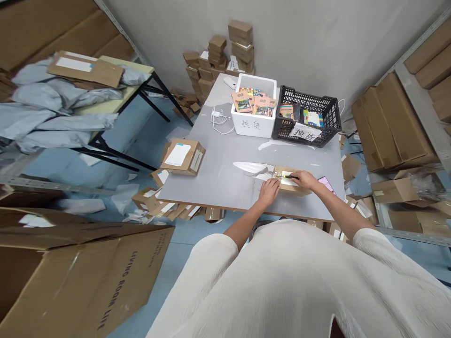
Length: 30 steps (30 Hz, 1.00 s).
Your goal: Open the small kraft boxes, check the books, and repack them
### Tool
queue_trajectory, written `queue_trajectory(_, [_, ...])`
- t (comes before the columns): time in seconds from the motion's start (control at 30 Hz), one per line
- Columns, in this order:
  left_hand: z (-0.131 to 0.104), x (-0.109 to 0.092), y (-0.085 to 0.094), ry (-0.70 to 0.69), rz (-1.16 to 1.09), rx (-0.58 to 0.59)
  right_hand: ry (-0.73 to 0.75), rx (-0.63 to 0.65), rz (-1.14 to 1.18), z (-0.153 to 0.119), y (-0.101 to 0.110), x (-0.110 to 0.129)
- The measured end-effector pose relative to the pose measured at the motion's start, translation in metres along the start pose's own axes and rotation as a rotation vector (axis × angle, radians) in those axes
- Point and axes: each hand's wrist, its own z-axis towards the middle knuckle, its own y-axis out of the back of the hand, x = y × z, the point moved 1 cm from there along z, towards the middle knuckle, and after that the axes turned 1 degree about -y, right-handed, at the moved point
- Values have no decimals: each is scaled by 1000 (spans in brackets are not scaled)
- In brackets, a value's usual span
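Note:
A small cardboard box with a white label lies near the front edge of the grey table. My left hand holds the box at its left end, with the fingers over the top. My right hand is closed round a black and yellow utility knife, whose tip points left over the box top; whether the blade touches the box is too small to tell. A phone with a pink screen lies just right of the box.
Another labelled box stands on the table's left side. At the back are a white foam bin with booklets and a black crate. Several cartons are stacked by the wall. A large carton stands at lower left.

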Motion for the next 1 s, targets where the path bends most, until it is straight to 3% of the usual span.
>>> queue_trajectory(0.27, [1, -2, 4, 31, 2, 42, -25, 15, -64, 1, 4, 0])
queue_trajectory(0.57, [1, -5, 11, 39, 61, 93, -82, 40, -70, -15, 4, -25])
queue_trajectory(0.73, [3, -7, 15, 47, 87, 123, -139, 23, 6, -31, 5, -55])
queue_trajectory(1.0, [4, -12, 20, 71, 102, 116, -228, 23, -37, -85, 15, -127])
